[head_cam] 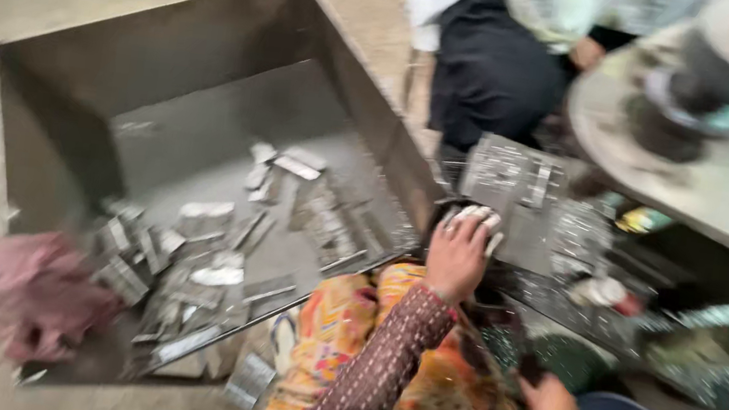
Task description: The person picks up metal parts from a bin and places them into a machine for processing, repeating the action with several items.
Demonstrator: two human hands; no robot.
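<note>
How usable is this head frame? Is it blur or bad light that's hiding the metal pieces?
Head view: motion blur smears everything, so the silvery strips in the metal bin lose their edges; light is even and soft, without hard shadows, with mild glare on the strips; the left hand on a small stack and the right hand stay recognisable.

We see a large grey metal bin [185, 81] tilted open on the floor. A crumpled pink cloth [39, 290] lies at the bin's left front corner. Beyond the bin's right wall another person in dark trousers [492, 68] crouches, beside a round grey work table [710, 183].
</note>
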